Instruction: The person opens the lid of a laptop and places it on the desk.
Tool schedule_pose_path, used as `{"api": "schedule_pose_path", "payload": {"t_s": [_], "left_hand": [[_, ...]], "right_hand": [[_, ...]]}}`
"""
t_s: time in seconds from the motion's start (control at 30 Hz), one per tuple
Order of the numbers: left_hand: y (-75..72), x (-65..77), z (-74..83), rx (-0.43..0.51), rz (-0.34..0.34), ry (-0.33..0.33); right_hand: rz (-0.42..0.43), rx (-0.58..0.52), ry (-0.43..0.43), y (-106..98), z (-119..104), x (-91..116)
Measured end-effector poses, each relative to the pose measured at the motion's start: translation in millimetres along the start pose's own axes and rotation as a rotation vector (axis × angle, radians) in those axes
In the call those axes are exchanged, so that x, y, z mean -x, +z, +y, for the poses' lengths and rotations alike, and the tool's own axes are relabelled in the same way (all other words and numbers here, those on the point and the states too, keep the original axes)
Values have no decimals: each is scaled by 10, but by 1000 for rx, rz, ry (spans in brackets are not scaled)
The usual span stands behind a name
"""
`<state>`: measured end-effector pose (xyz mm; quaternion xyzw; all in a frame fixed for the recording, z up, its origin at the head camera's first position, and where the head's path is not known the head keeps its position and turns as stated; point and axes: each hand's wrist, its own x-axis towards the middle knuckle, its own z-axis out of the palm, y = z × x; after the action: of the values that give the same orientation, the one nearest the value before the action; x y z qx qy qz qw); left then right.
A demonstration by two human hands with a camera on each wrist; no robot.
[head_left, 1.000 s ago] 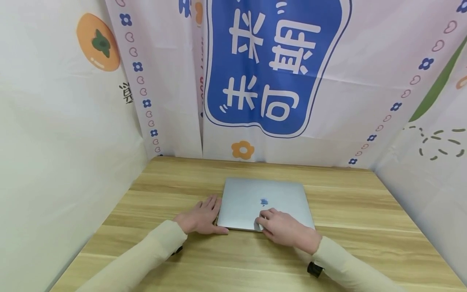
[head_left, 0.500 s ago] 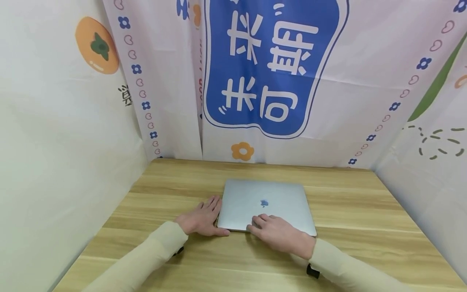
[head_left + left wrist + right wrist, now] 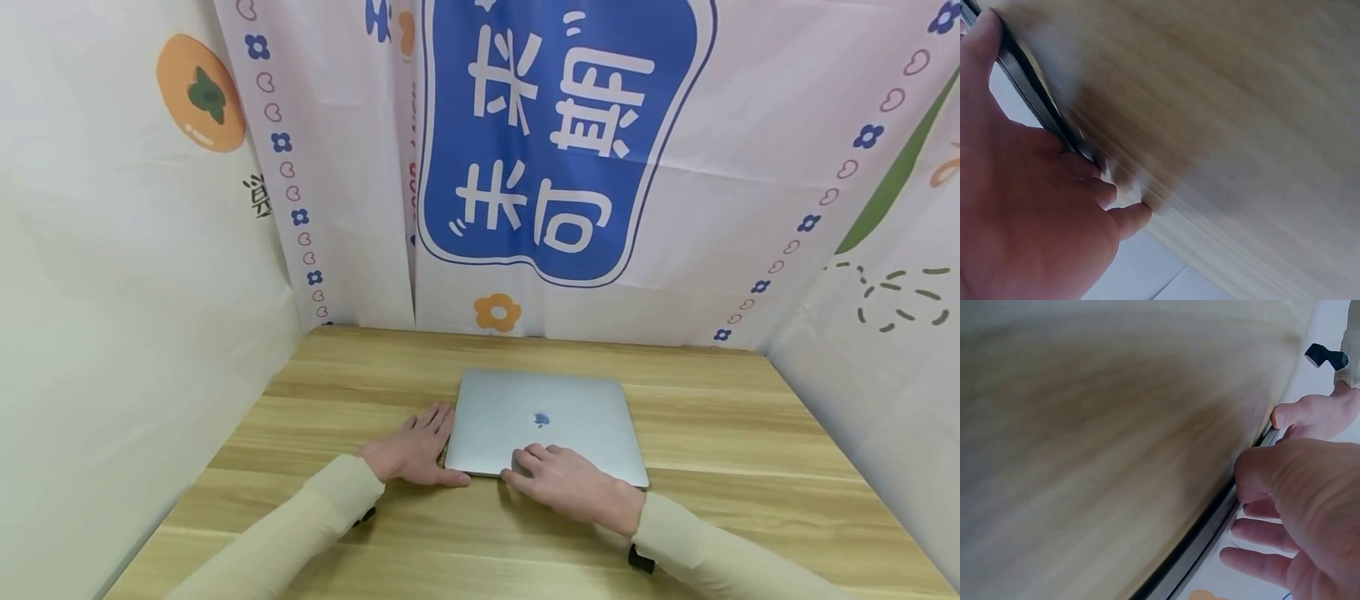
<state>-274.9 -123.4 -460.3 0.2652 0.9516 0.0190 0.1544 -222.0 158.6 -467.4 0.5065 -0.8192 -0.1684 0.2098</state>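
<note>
A closed silver laptop (image 3: pixel 495 408) lies flat on the wooden table, its lid logo facing up. My left hand (image 3: pixel 408 450) rests along its left side, fingers extended, thumb at the front left corner. In the left wrist view, that hand (image 3: pixel 1035 200) lies beside the dark laptop edge (image 3: pixel 1032 87). My right hand (image 3: pixel 573 483) is at the middle of the front edge, its fingers over the lid. From the right wrist, the thumb of my right hand (image 3: pixel 1310 506) meets the laptop's front edge (image 3: pixel 1200 534), while the other fingers stay loosely extended above the lid.
The wooden table (image 3: pixel 720 508) extends on all sides of the laptop. Behind it hangs a printed white curtain (image 3: pixel 675 275) with a blue sign. White fabric walls (image 3: pixel 150 317) enclose the left and right sides.
My right hand has slid left along the laptop's front edge, and its thumb has come out from under the fingers. The left hand and the laptop stay in place.
</note>
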Motion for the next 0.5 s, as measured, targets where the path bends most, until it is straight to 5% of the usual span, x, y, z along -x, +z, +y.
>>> {"api": "schedule_pose_path", "payload": {"t_s": [0.5], "left_hand": [[-12,-4,16,18,5,-14]], "right_hand": [[103,17,-20,-13,22,28]]}}
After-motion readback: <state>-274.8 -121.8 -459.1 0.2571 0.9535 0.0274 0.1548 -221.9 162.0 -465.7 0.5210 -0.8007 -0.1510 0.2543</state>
